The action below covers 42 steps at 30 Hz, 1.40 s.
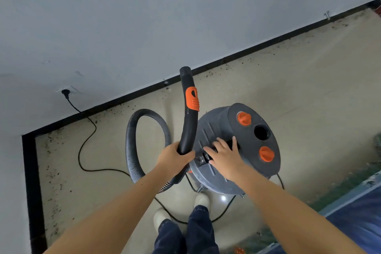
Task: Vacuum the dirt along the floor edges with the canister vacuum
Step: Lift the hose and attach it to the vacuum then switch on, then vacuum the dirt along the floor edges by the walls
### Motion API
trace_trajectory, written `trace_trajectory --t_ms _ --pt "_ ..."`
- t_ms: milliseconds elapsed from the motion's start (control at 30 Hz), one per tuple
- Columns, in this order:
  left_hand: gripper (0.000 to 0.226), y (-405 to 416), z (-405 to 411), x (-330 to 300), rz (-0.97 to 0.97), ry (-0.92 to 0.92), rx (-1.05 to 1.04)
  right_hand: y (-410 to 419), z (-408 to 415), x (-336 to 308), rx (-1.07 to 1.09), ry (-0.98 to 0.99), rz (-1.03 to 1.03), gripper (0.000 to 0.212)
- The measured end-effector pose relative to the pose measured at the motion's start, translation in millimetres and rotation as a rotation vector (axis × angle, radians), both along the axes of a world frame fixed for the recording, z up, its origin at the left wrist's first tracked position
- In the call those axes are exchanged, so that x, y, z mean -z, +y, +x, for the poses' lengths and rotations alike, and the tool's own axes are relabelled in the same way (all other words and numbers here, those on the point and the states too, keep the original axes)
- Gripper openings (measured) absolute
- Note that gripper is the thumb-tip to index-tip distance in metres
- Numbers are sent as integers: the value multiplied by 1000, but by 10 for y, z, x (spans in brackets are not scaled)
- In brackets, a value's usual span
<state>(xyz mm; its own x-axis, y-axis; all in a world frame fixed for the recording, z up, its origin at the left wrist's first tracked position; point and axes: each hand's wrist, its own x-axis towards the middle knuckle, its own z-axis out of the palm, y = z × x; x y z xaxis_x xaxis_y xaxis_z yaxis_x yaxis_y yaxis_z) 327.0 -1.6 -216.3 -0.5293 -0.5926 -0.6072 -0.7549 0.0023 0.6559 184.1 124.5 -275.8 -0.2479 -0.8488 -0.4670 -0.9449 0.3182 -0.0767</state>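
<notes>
A grey canister vacuum with two orange knobs on its dark lid stands on the beige floor just ahead of my feet. My left hand grips the lower end of the black curved hose handle, which has an orange slider and points up toward the wall. The ribbed hose loops to the left of it. My right hand lies on the vacuum's lid with fingers spread, its fingertips at the carry handle. Dark specks of dirt lie along the black baseboard.
The black power cord runs from a wall socket across the floor and behind my shoes. More dirt lines the left baseboard. A green and blue mat lies at the right.
</notes>
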Motion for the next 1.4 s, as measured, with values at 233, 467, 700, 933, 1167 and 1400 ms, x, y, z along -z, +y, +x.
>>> trace_trajectory --t_ms 233,467,700,933,1167,1400 --pt "15 -153 291 69 16 34 -148 28 -190 160 0 86 67 51" --pt "22 -220 570 101 87 122 -359 -62 -690 52 67 92 195 51" --pt "15 73 354 176 167 221 -657 28 -1252 76 138 75 210 52" --pt "18 447 212 177 124 300 -820 121 -1643 30 110 84 216 52" --pt "18 757 402 -42 141 450 -1018 -74 -1520 -222 27 162 296 59" --pt "22 599 1057 -369 331 802 -1434 -854 819 -898 -148 -886 288 63"
